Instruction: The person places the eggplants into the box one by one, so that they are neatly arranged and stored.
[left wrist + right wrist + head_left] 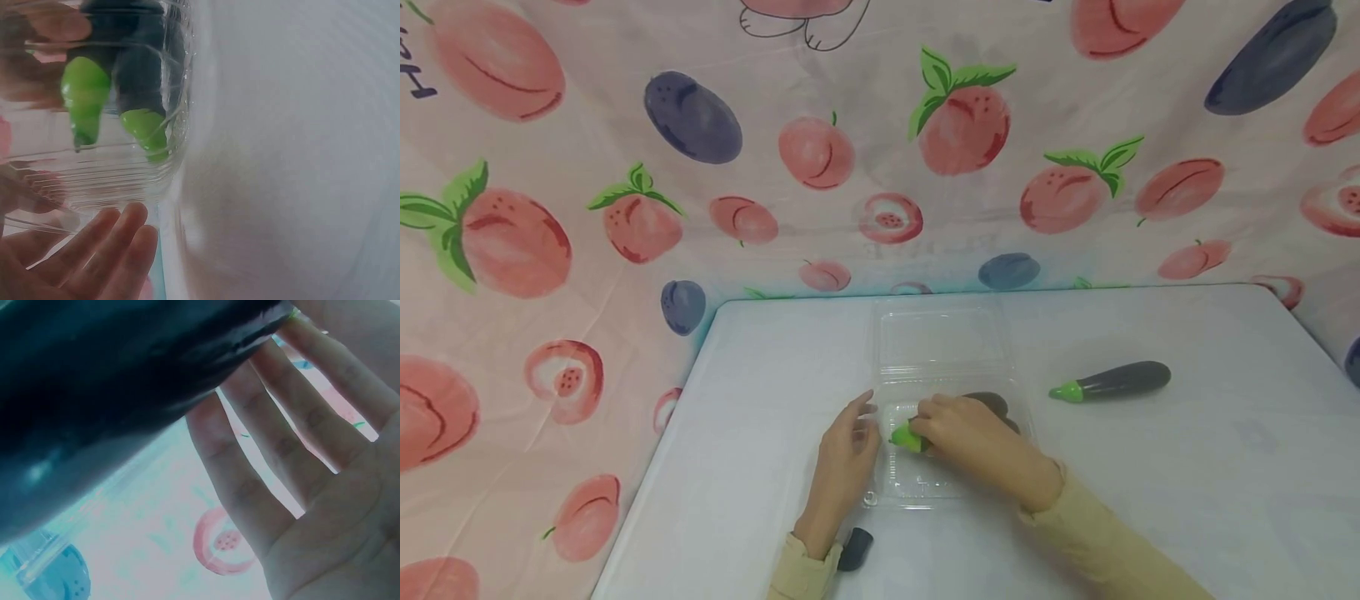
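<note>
My right hand [958, 429] holds a toy-like eggplant [908, 437] with a bright green cap, low over the base of a clear plastic clamshell box [917, 492]. In the right wrist view its dark glossy body [112, 387] lies against the fingertips. A second eggplant [987, 402] is inside the box, partly hidden behind the right hand; its green cap [147, 131] shows through the plastic in the left wrist view. At the box's left side is my left hand [842, 462], fingers loosely extended by the wall [112, 187]; whether they touch it is unclear.
Another eggplant [1120, 381] lies on the white table [1150, 483] to the right of the box. The box's lid [943, 337] is folded back, away from me. A peach-print cloth [820, 75] hangs behind the table and along its left.
</note>
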{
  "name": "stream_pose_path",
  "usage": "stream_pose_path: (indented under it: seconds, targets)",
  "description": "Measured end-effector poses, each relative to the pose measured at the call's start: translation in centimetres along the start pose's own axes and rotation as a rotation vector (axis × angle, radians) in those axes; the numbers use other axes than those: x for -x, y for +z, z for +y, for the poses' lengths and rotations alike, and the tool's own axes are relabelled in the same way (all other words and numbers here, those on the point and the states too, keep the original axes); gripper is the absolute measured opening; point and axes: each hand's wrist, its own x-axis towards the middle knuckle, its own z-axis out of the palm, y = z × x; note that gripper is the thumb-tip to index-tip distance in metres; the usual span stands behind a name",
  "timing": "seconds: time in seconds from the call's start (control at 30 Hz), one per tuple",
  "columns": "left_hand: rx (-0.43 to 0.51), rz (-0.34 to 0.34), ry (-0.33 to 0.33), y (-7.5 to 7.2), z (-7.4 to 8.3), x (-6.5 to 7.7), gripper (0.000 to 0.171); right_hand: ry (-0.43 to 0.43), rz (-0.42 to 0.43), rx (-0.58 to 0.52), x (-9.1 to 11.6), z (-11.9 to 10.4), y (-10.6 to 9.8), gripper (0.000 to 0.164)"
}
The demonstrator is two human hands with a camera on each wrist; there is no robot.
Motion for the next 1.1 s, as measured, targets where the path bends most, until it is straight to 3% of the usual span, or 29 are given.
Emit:
stream_pose_path:
  seconds: [0.27,0.67,1.1]
  targets:
    - [-0.008,0.006,0.012,0.1,-0.1,0.0,0.043,0.037,-0.046,-0.016,-0.5,0.4,0.9,0.021]
    - [0.007,0.000,0.005,0.0,0.0,0.0,0.044,0.020,-0.055,-0.002,-1.0,0.6,1.6,0.023]
    - [0.005,-0.006,-0.010,0.1,-0.1,-0.1,0.044,0.025,-0.020,-0.031,-1.2,0.8,2.6,0.026]
